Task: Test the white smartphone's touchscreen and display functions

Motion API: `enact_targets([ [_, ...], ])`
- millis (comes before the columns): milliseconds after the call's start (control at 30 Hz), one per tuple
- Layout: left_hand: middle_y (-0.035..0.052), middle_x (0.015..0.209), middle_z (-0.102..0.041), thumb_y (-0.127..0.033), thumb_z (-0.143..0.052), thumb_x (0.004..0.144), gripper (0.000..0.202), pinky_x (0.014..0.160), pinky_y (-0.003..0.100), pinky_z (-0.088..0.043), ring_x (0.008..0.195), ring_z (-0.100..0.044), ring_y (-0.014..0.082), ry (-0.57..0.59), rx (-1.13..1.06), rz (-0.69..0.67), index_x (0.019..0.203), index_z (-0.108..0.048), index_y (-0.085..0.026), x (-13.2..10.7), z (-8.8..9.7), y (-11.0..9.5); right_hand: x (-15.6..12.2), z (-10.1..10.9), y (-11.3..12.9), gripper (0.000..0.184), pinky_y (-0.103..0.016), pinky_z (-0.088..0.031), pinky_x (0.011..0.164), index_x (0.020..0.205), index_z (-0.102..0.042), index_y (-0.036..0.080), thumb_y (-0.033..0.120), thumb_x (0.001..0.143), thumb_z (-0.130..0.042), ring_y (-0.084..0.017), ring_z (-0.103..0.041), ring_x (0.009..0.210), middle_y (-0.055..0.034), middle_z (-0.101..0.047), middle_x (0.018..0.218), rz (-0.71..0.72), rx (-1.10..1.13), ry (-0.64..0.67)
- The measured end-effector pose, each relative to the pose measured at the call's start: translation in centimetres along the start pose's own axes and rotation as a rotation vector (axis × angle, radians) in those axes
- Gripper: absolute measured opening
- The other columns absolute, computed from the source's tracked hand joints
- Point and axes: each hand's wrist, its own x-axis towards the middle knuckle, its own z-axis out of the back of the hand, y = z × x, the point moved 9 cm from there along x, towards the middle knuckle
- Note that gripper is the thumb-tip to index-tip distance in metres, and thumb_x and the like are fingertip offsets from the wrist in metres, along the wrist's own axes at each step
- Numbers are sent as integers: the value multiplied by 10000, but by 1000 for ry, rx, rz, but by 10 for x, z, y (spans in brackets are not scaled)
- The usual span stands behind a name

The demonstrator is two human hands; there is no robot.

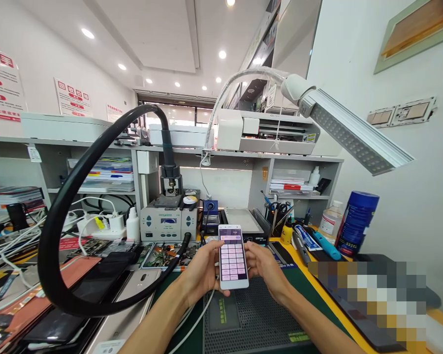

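Observation:
A white smartphone (234, 282) is held upright in front of me, its lit screen showing a grid of pale pink tiles. My left hand (204, 265) grips its left side, with the thumb over the screen's left edge and fingers behind. At the right edge, my right hand (266, 268) has its curled fingers against the phone. A white cable (195, 324) runs down from near the phone's lower end. Below the phone lies a dark perforated mat (258, 324).
A black hose (46, 236) loops on the left from the grey soldering station (169, 222). Several phones (133, 290) lie stacked at left. An LED lamp (358, 130) hangs at upper right. Tools, bottles and a blue canister (356, 223) line the right side.

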Motion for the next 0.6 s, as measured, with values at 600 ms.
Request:
enact_targets([
  [600,143,1040,-666,-368,-555,877,385,501,320,-557,886,-660,284,19,91,-87,1215,-576,-184,0,-8,-1,-7,1,17,387,-277,-443,563,958,-666,165,484,939,-448,-202,-639,679,-67,-703,788,101,20,-21],
])
